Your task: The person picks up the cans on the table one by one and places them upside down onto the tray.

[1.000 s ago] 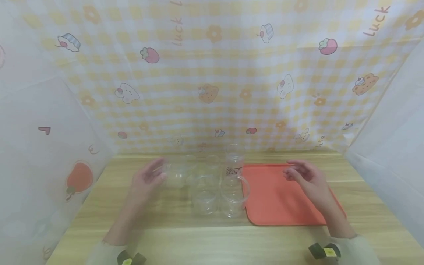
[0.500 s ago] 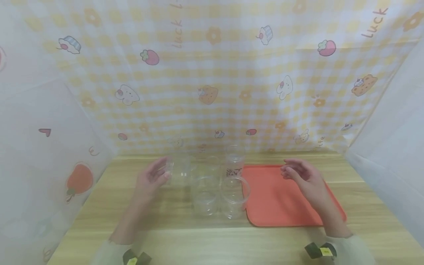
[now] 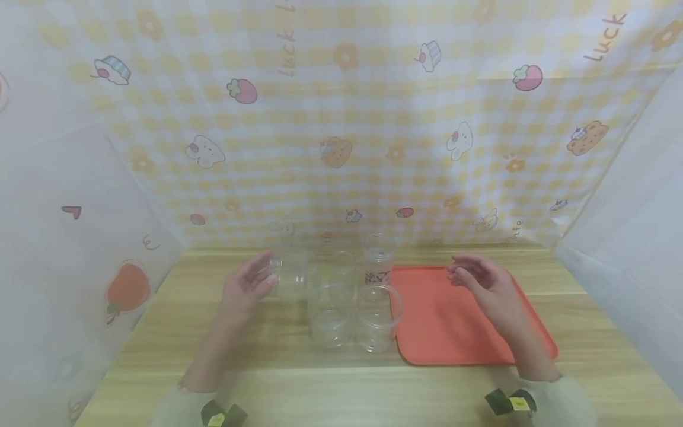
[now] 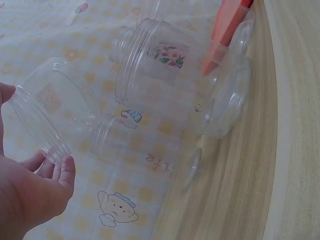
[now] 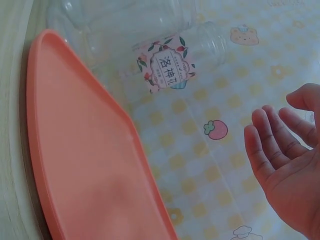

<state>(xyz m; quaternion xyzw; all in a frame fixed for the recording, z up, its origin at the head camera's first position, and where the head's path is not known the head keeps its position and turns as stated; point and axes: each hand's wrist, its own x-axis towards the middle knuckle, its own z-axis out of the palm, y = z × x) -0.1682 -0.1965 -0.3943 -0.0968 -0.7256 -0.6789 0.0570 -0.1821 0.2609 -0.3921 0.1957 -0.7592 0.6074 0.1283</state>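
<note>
My left hand [image 3: 248, 287] grips a clear plastic jar [image 3: 290, 273] by its threaded mouth, holding it on its side with the base pointing right. In the left wrist view the fingertips curl at the threaded rim of this jar [image 4: 62, 100]. Over the orange tray [image 3: 448, 332] hangs my right hand [image 3: 482, 284], fingers loosely bent and nothing in them. Two wide clear jars [image 3: 331, 326] stand side by side left of the tray. Behind them is a slimmer jar with a printed floral label [image 5: 165, 65], and a small clear jar [image 3: 342, 264] is beside it.
The orange tray lies flat on the right half of the wooden table [image 3: 341, 394], its left edge close to the jars. A yellow checked cloth [image 3: 341, 118] hangs behind the table, and pale sheets [image 3: 69, 178] cover both sides.
My left hand has moved slightly right with the jar, which is now turned more sideways. My right hand has drifted a little left above the tray.
</note>
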